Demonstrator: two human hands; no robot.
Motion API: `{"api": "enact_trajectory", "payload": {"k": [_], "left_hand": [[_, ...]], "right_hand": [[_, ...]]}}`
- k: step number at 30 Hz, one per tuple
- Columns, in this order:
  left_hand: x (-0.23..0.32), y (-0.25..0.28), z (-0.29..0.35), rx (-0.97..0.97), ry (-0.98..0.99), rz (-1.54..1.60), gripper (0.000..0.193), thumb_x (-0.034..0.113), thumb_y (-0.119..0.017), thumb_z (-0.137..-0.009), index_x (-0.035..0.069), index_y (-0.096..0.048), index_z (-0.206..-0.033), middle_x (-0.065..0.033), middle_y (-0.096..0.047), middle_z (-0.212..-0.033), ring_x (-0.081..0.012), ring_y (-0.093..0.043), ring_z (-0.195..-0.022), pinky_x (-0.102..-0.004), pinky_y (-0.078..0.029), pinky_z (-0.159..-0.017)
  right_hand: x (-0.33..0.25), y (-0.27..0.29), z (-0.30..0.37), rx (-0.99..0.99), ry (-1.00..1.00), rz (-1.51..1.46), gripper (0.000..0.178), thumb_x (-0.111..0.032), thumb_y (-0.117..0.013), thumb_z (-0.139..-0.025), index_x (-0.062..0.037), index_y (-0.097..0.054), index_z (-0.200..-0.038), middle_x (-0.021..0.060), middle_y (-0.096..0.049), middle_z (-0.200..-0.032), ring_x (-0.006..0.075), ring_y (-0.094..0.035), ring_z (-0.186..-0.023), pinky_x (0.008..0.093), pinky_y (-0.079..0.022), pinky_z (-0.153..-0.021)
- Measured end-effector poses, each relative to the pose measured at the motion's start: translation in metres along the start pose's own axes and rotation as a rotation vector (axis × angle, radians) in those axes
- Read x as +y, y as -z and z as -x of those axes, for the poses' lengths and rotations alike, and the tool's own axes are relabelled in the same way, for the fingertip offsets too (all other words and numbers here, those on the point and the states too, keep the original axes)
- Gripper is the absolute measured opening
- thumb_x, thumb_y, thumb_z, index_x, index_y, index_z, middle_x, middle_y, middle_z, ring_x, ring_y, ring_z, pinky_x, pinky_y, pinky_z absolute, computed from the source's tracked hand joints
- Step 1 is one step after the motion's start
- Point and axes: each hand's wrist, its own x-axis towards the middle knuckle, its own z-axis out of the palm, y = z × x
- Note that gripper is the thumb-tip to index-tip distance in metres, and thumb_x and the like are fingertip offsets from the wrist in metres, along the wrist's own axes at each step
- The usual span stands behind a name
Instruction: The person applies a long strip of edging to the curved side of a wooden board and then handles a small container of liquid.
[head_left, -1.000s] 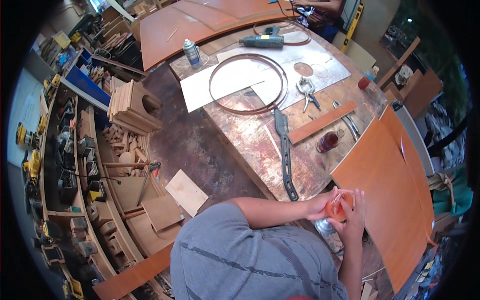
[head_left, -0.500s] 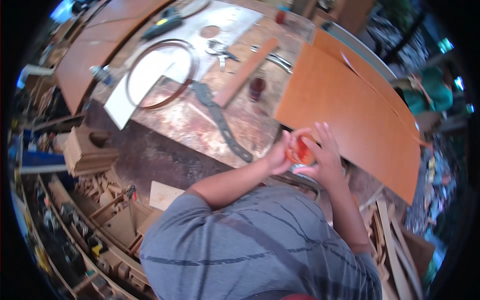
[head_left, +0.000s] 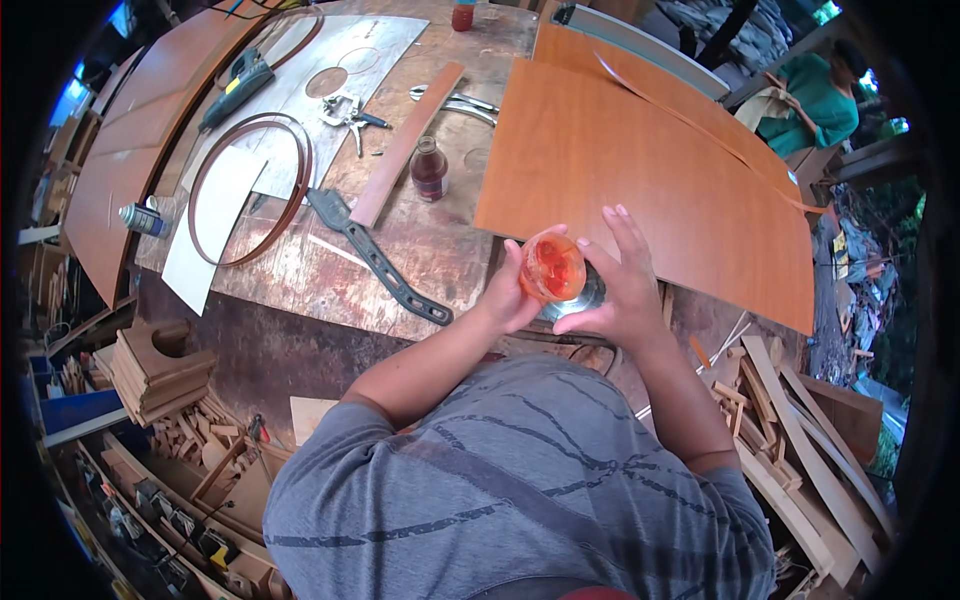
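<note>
My left hand (head_left: 512,298) is closed around the side of a small clear cup (head_left: 553,267) with a wet orange-red substance smeared inside. Its mouth tilts up toward me. Just right of the cup, my right hand (head_left: 628,290) has its thumb and fingers spread wide apart in a curve. A shiny, silvery round thing (head_left: 588,294) shows below the cup, between it and my right palm; whether I touch it cannot be made out. Both hands are over the near edge of the workbench, beside a large orange-brown wood panel (head_left: 640,160).
On the bench (head_left: 300,290) lie a dark slotted bar (head_left: 375,258), a wood strip (head_left: 408,145), a brown bottle (head_left: 429,170), locking pliers (head_left: 460,103), a clamp (head_left: 350,118), a banding coil (head_left: 195,215) and a drill (head_left: 238,90). A person (head_left: 815,100) sits at far right.
My right fingers have moved off the cup's rim and spread to its right. The left hand keeps its hold. The whole view has shifted, and the bench things sit further left.
</note>
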Motion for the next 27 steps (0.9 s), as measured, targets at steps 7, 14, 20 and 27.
{"api": "enact_trajectory", "payload": {"k": [7, 14, 20, 27], "left_hand": [[-0.003, 0.003, -0.008, 0.031, -0.005, 0.036, 0.081, 0.068, -0.037, -0.086, 0.007, -0.034, -0.140, -0.0095, -0.048, -0.132, -0.0224, -0.046, -0.124, -0.0422, -0.038, -0.105], [0.000, 0.001, -0.007, 0.163, 0.001, -0.074, 0.065, 0.055, -0.033, -0.095, 0.005, -0.038, -0.136, -0.0092, -0.050, -0.127, -0.0210, -0.051, -0.118, -0.0400, -0.042, -0.100], [0.004, -0.004, -0.009, 0.194, -0.011, -0.191, 0.062, 0.052, -0.038, -0.095, 0.004, -0.038, -0.135, -0.0106, -0.053, -0.124, -0.0207, -0.055, -0.112, -0.0379, -0.047, -0.094], [0.009, 0.012, -0.007, 0.197, 0.005, -0.171, 0.062, 0.052, -0.040, -0.095, 0.004, -0.039, -0.134, -0.0106, -0.053, -0.124, -0.0210, -0.054, -0.114, -0.0388, -0.045, -0.097]], "right_hand": [[0.010, -0.006, 0.005, -0.263, -0.048, 0.046, 0.083, -0.061, -0.075, -0.055, -0.0089, -0.057, -0.116, 0.0177, -0.038, -0.141, 0.0414, -0.034, -0.131, 0.0508, -0.034, -0.103], [0.024, 0.007, -0.004, -0.276, 0.041, 0.085, 0.074, -0.061, -0.072, -0.055, -0.0088, -0.061, -0.106, 0.0163, -0.040, -0.139, 0.0399, -0.035, -0.131, 0.0511, -0.035, -0.102], [0.037, 0.012, -0.007, -0.449, 0.191, 0.161, 0.066, -0.061, -0.069, -0.057, -0.0081, -0.061, -0.096, 0.0161, -0.041, -0.138, 0.0399, -0.035, -0.131, 0.0516, -0.035, -0.101], [0.041, 0.048, -0.001, -0.324, 0.007, -0.137, 0.080, -0.068, -0.072, -0.050, -0.0086, -0.059, -0.101, 0.0170, -0.041, -0.138, 0.0397, -0.034, -0.132, 0.0489, -0.033, -0.104]]}}
